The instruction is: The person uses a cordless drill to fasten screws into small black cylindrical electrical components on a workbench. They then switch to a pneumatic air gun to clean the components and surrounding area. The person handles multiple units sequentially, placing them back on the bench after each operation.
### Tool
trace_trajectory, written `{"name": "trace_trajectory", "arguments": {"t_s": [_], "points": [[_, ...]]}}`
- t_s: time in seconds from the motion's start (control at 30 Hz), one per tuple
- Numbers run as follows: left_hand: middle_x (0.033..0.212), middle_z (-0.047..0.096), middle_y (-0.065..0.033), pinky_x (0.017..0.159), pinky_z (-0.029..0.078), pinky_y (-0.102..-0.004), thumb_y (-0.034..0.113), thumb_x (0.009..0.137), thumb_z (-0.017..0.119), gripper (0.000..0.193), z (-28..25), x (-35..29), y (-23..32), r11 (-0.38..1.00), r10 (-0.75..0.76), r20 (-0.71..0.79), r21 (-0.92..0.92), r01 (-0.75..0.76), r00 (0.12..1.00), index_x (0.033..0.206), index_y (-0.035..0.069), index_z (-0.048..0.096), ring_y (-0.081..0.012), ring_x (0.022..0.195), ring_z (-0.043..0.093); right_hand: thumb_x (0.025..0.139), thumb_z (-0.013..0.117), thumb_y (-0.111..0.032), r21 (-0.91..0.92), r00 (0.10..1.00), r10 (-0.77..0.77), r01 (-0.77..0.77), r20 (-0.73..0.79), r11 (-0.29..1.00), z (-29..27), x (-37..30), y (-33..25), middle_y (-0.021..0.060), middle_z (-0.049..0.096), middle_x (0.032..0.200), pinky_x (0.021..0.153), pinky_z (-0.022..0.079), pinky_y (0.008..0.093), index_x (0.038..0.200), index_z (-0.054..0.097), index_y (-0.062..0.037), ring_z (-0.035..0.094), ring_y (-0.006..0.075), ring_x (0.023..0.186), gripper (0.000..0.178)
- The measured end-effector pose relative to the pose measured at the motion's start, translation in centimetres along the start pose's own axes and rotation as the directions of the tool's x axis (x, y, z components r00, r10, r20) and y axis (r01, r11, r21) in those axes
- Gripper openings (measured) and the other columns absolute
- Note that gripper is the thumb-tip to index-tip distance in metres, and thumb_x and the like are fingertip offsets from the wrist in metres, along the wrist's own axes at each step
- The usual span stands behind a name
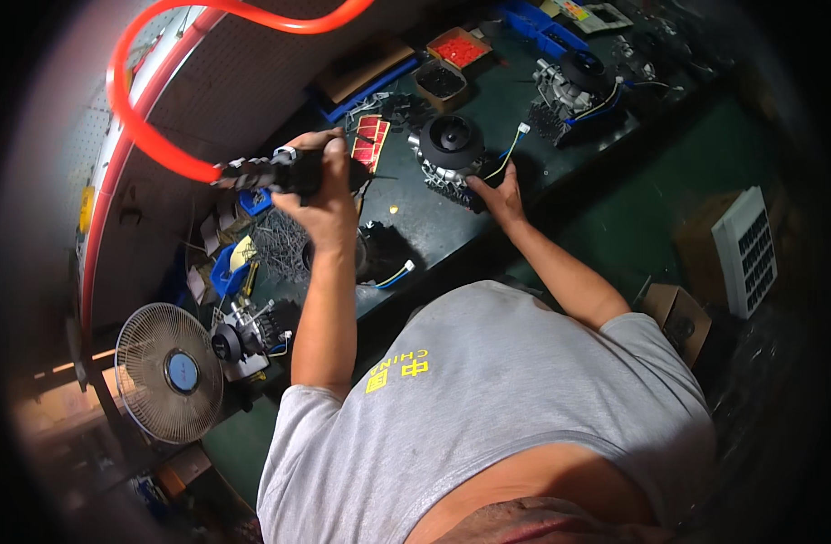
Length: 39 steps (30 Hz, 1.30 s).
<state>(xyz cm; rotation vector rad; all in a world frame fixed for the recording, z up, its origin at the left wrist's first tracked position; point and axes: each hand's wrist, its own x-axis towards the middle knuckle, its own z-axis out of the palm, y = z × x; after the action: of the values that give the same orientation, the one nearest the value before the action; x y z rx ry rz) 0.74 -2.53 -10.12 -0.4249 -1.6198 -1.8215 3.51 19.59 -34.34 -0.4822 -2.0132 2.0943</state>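
My left hand is wrapped round a black air screwdriver fed by an orange-red hose. Its thin bit points right, above the bench. A small motor assembly, with a round black fan wheel on top and a silver metal body, stands on the bench to the right of the tool. At its near right side, my right hand grips the lower edge, thumb against the body. From the assembly a blue and yellow cable with a white connector sticks up. The bit is apart from the assembly.
Similar motor assemblies stand at the back right, near my left forearm and by the fan. Loose screws lie in a heap beside blue bins. Boxes of red parts and black parts sit at the back.
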Motion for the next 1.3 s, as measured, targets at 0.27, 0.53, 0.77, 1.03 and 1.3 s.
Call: {"name": "trace_trajectory", "arguments": {"t_s": [0.27, 0.53, 0.77, 1.03, 1.3], "points": [[0.081, 0.067, -0.0012, 0.07, 0.048, -0.0223, 0.0, 0.086, 0.072, 0.006, 4.7, -1.7, -3.9, 0.99, -0.072, -0.074, 0.118, 0.081, 0.995, 0.091, -0.002, 0.068, -0.0064, 0.071, 0.059, 0.076, 0.084, -0.006, 0.266, 0.978, -0.081, 0.028, 0.192, 0.963, 0.2, 2.9, 0.9, 0.0032, 0.072, 0.103, 0.085, 0.055, 0.0297, 0.126, 0.058, -0.0012, 0.068, 0.0133, 0.094, 0.056], [0.082, 0.067, -0.0015, 0.07, 0.049, -0.022, 0.0, 0.087, 0.072, 0.008, 4.2, -1.9, -5.0, 0.985, -0.133, -0.058, 0.106, 0.138, 0.989, 0.092, -0.001, 0.066, -0.0065, 0.071, 0.06, 0.076, 0.086, -0.009, 0.103, 0.991, -0.03, 0.017, 0.127, 0.995, 0.0, 2.2, -0.4, 0.0051, 0.07, 0.11, 0.088, 0.054, 0.0302, 0.126, 0.06, -0.0013, 0.066, 0.0146, 0.099, 0.056], [0.083, 0.067, -0.0009, 0.07, 0.049, -0.0242, 0.003, 0.086, 0.073, 0.01, 3.9, -0.9, -5.7, 0.994, -0.041, 0.151, 0.108, 0.025, 0.988, 0.095, 0.0, 0.069, -0.0078, 0.074, 0.06, 0.076, 0.087, -0.018, 0.11, 0.991, 0.096, -0.106, 0.094, 0.988, 0.9, 2.2, -1.2, 0.01, 0.066, 0.12, 0.093, 0.052, 0.0318, 0.134, 0.054, 0.0024, 0.062, 0.0183, 0.109, 0.07], [0.073, 0.063, 0.0004, 0.062, 0.047, -0.0249, 0.001, 0.083, 0.072, 0.005, 5.8, 1.0, -6.3, 0.968, -0.18, 0.295, 0.221, 0.117, 0.938, 0.083, 0.001, 0.067, -0.0077, 0.066, 0.057, 0.072, 0.09, -0.03, -0.064, 0.988, -0.005, 0.015, 0.153, 0.998, 0.2, 3.7, 0.9, 0.0145, 0.062, 0.125, 0.093, 0.052, 0.0346, 0.141, 0.046, 0.0011, 0.062, 0.022, 0.111, 0.087], [0.07, 0.062, 0.0006, 0.061, 0.047, -0.0254, 0.003, 0.081, 0.073, 0.008, 5.8, 1.5, -6.9, 0.97, -0.189, 0.264, 0.202, 0.138, 0.946, 0.081, 0.002, 0.065, -0.0084, 0.064, 0.056, 0.073, 0.089, -0.028, -0.016, 0.984, 0.1, -0.099, 0.145, 0.995, 0.5, 3.0, -0.6, 0.0131, 0.063, 0.121, 0.068, 0.06, 0.0339, 0.142, 0.045, -0.0028, 0.065, 0.0203, 0.098, 0.086]]}}
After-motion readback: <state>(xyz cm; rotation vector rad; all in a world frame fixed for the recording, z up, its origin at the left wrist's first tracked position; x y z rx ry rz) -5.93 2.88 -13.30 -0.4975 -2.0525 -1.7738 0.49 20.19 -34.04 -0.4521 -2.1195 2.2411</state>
